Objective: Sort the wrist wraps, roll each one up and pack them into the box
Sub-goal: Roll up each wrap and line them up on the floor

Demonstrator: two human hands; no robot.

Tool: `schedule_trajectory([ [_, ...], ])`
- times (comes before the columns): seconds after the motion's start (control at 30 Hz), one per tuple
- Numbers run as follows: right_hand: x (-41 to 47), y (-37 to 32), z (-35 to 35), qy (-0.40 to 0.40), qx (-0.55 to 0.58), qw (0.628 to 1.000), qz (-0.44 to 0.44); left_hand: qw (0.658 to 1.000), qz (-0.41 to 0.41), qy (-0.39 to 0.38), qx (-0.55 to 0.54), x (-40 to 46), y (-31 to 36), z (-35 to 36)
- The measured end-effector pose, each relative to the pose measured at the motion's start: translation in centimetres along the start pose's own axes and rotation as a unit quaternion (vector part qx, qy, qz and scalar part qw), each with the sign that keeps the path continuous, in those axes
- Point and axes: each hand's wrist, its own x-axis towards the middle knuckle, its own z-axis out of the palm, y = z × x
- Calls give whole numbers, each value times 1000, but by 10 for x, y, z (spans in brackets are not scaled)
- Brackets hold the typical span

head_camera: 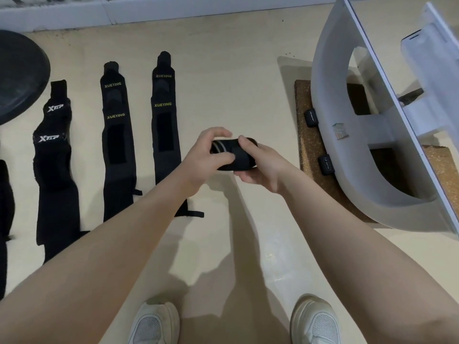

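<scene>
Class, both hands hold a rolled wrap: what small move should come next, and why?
Probably carry the rolled wrap, gripped by the left hand and right hand, right toward the box; it looks fully rolled, and two rolls already sit there.

A rolled wrap [233, 155] is being held at centre between both hands. Unrolled wraps [116, 142] are being kept side by side at nine o'clock; the box [310, 145] is lying at three o'clock.
</scene>
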Motion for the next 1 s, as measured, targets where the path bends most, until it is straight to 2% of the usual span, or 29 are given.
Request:
schedule_trajectory([
  [0.13,10,10,9,84,-13,992,-93,992,-123,12,29,10,-10,7],
  [0.23,19,16,3,69,-14,991,-113,993,-117,23,15,19,-16,11],
  [0.3,27,11,-9,31,86,990,-108,988,-124,62,-68,31,-18,13],
  [0.37,40,2,-17,21,180,979,-92,959,-157,88,-220,48,-18,16],
  [0.43,55,-4,-16,20,150,985,-87,937,-175,87,-289,62,-19,24],
  [0.53,89,4,-16,30,105,991,-78,952,-205,49,-220,81,-29,41],
  [0.6,112,15,-23,83,69,991,-77,954,-233,42,-182,89,-37,43],
  [0.67,132,31,-35,156,-73,983,-57,962,-248,57,-101,99,-52,36],
  [0.73,146,51,-42,182,-217,959,-14,963,-252,99,20,103,-71,25],
  [0.8,154,68,-45,174,-259,950,-19,960,-249,101,80,100,-87,15],
  [0.93,173,77,-46,224,-393,891,-33,957,-248,127,81,83,-109,-2],
  [1.0,173,72,-48,247,-392,886,9,950,-245,174,81,73,-117,-9],
])
